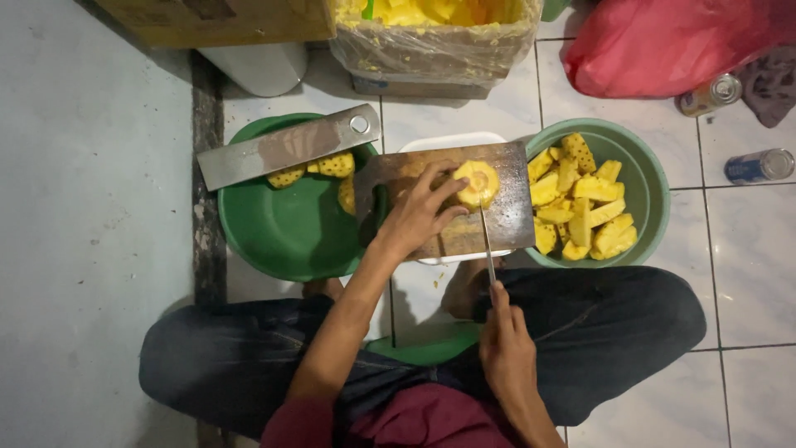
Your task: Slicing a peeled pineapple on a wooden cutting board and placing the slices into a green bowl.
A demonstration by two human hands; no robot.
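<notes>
The right hand (pixel 506 344) is closed around a thin knife (pixel 487 242) whose blade points at a peeled yellow pineapple (pixel 477 183) on the wooden cutting board (pixel 506 217). The left hand (pixel 417 214) grips the pineapple with curled fingers. Beyond the board, a plastic-lined cardboard box (pixel 431 50) holds yellow fruit; two cans (pixel 759 166) lie on the floor at the right.
</notes>
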